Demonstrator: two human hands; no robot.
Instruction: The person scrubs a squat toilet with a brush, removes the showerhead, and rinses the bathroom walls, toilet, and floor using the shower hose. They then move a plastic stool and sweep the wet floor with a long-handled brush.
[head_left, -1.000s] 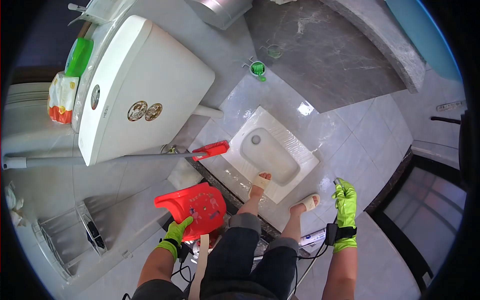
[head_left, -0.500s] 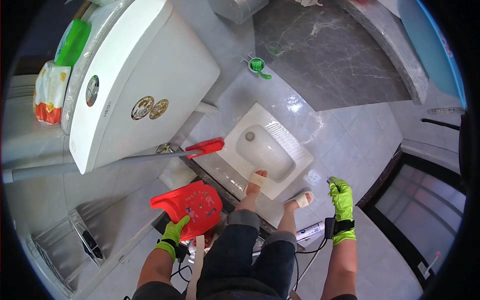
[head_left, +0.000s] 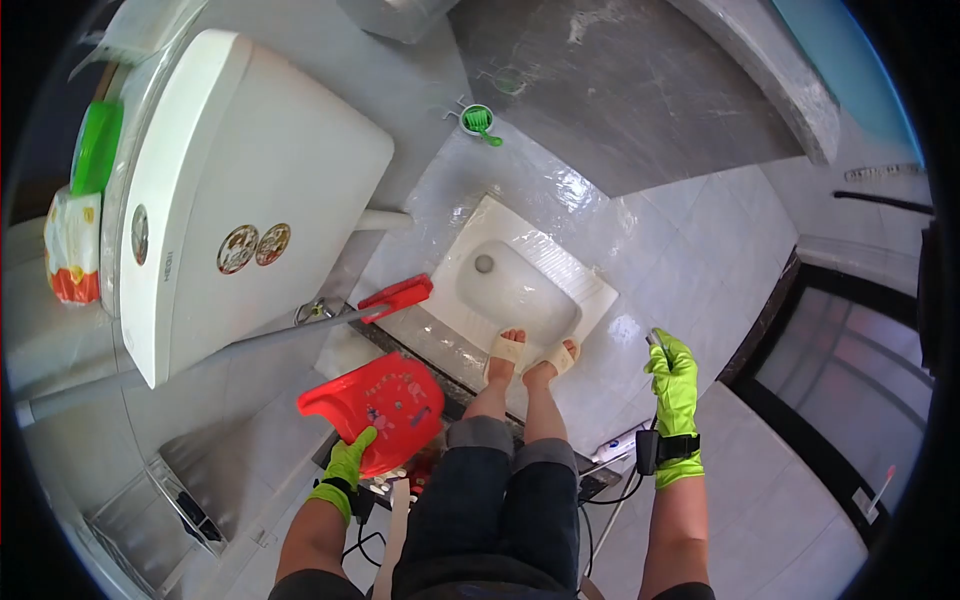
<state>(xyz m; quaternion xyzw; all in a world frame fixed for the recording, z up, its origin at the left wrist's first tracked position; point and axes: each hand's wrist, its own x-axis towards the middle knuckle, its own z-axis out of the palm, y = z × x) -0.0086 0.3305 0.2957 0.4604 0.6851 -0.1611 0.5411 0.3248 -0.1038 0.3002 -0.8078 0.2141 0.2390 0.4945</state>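
My left hand (head_left: 347, 462), in a yellow-green glove, grips the near edge of a red plastic stool (head_left: 392, 412) printed with cartoon figures. The stool is tilted beside my left leg. On the right, my gloved right hand (head_left: 673, 385) is closed around a slim object with a metallic tip (head_left: 655, 338); most of it is hidden in the fingers, so its kind is unclear. Ahead of my sandalled feet lies a white squat toilet (head_left: 525, 285). A red brush head (head_left: 397, 298) on a long grey handle rests left of it.
A white cistern (head_left: 260, 190) stands on the left. A cup with a green brush (head_left: 478, 121) is at the far wall. A white tube-shaped container (head_left: 622, 443) lies by my right leg. Dark-framed door (head_left: 830, 380) at right; blue basin (head_left: 850, 70) upper right.
My right foot has moved left, beside the left foot at the squat toilet's near edge. My view has shifted slightly. Both hands keep their grip, with the stool almost unmoved.
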